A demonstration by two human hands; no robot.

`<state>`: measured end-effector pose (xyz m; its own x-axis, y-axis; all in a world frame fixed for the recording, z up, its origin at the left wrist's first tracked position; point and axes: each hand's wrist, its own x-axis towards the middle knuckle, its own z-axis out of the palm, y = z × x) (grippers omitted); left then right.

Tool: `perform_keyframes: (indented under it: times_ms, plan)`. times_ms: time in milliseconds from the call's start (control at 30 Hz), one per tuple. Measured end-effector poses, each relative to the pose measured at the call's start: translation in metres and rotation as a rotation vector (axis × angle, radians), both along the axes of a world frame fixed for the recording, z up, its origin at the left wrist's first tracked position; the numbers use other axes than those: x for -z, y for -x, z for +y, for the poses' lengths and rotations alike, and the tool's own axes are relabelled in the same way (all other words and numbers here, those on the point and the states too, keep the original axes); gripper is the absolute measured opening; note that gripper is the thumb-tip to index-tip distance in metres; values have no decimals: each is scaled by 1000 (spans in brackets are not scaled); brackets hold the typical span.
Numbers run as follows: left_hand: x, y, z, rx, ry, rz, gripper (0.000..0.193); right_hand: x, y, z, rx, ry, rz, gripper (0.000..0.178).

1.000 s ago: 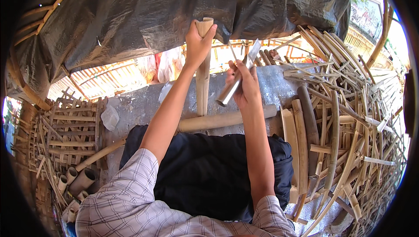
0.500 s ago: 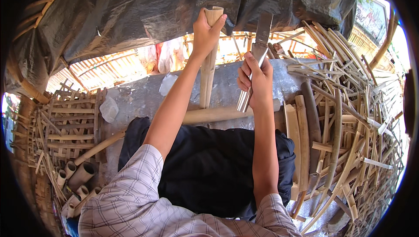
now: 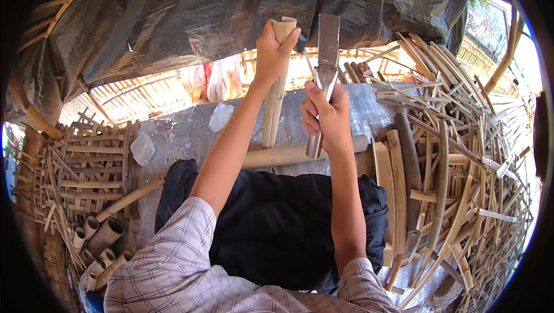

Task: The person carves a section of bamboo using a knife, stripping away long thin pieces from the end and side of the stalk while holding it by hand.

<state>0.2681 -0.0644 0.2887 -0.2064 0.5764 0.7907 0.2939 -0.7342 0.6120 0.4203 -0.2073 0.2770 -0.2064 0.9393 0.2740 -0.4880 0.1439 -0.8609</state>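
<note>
My left hand (image 3: 272,53) grips the top of an upright bamboo tube (image 3: 275,99) that stands on the grey slab (image 3: 184,134). Just to its right, my right hand (image 3: 326,114) is closed on the metal handle of a flat broad-bladed knife (image 3: 327,39), which is raised with its blade pointing up, level with the tube's top. Blade and tube are apart. A longer bamboo pole (image 3: 288,154) lies across the slab under both hands, in front of my dark-clothed lap.
Heaps of split bamboo strips (image 3: 456,157) fill the right side. On the left sit a woven bamboo lattice (image 3: 86,163) and several short cut tubes (image 3: 98,238). A dark tarpaulin (image 3: 190,19) hangs overhead. Clear plastic scraps (image 3: 142,147) lie on the slab.
The knife has swung from a low slant to upright and risen beside the tube's top. My left hand has lifted a little with the tube.
</note>
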Motion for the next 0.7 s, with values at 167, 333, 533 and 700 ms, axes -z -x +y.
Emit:
perform_keyframes:
  times_ms: [167, 333, 533, 700]
  plan:
    - [-1, -1, -3, 10, 3, -2, 36, 0, 1, -1, -18, 34, -15, 32]
    - [-2, -2, -6, -2, -39, 2, 37, 3, 1, 0, -118, 79, 58, 21]
    - [5, -3, -13, 4, -53, 34, 36, 2, 6, -3, -18, 50, -24, 24]
    - [8, -7, -30, -42, -101, 15, 36, -5, 4, -7, 254, -115, -278, 28]
